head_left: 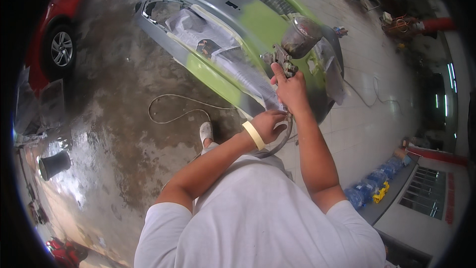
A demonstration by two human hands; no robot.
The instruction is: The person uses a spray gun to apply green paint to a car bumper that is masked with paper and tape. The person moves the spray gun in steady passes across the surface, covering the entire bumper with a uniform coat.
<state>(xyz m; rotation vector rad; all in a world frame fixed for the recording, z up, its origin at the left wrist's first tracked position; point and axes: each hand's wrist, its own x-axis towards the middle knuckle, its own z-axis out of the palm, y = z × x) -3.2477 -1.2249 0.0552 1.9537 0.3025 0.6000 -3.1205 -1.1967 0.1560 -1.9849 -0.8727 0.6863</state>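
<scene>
Head view shows the right hand (pixel 291 89) closed around the grip of a spray gun (pixel 283 59), which has a metal cup (pixel 303 34) on top. The gun is held just above a car bumper (pixel 218 0), grey with green patches and partly covered by masking paper (pixel 218 44). The left hand (pixel 268 125), with a roll of tape (pixel 253 135) on its wrist, has its fingers curled around the air hose (pixel 282 141) under the gun.

Wet concrete floor (pixel 114 119) (stained) carries a looping hose (pixel 171 109) and black bucket (pixel 53 165).
</scene>
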